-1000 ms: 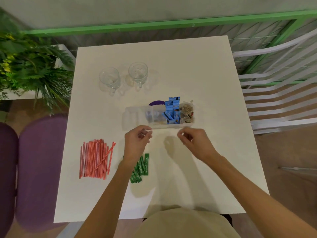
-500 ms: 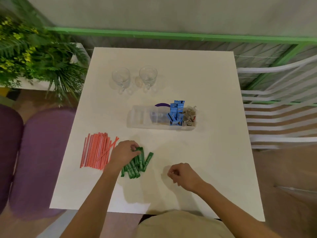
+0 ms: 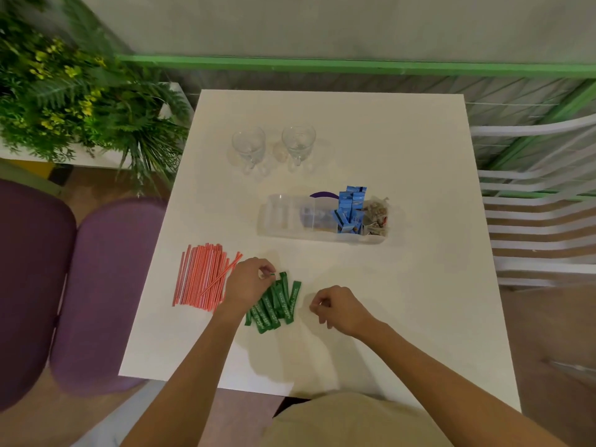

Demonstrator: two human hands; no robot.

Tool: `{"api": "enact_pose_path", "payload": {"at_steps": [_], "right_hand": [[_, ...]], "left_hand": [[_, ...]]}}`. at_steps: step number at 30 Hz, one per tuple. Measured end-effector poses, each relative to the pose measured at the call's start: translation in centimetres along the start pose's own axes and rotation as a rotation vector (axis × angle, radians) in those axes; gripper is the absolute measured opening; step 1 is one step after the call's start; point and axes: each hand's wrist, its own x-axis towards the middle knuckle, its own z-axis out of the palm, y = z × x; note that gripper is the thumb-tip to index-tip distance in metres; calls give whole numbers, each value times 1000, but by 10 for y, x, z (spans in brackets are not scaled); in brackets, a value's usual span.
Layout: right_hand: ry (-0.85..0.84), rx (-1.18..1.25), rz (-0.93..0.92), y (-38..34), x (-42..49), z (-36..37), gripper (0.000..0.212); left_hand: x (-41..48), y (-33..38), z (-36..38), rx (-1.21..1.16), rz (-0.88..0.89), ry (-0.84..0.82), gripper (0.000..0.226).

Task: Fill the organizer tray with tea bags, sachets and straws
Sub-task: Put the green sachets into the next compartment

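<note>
Both hands have left the tray (image 3: pixel 280 217) and come back to the green sachets (image 3: pixel 279 301) on the near surface (image 3: pixel 412 304). The left hand (image 3: pixel 248 283) pinches one sachet's end, while the right hand (image 3: pixel 340 309) is curled and empty beside them. These sachets probably go in next, and the straws (image 3: pixel 201 279) wait.

Table top (image 3: pixel 419 285) white, matt, smooth; organizer tray (image 3: pixel 280 221) clear plastic, slightly frosted; green sachets (image 3: pixel 292 301) glossy printed wrapper; blue sachets (image 3: pixel 350 206) same sheen; tea bags (image 3: pixel 375 214) thin translucent mesh; straws (image 3: pixel 200 279) smooth, orange-red, plastic or paper unclear; glasses (image 3: pixel 248 145) clear, shiny glass; chairs (image 3: pixel 106 285) purple cloth, matt; railing (image 3: pixel 322 64) green-painted, dull sheen.
</note>
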Motion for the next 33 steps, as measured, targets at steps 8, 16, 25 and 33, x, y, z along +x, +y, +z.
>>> {"api": "enact_pose_path", "payload": {"at_steps": [8,16,25,33], "right_hand": [[165,-304,134,-21,46,13,31],[149,-640,77,-36,75,23,26],[124,-223,27,-21,63,8,10],[126,30,-77,-30,39,-59,5]], "left_hand": [[-15,9,0,91,-7,-70,8],[-22,8,17,162,-45,-97,19],[-17,8,9,-20,-57,-190,9],[-8,30,-17,-160,109,-296,10]]}}
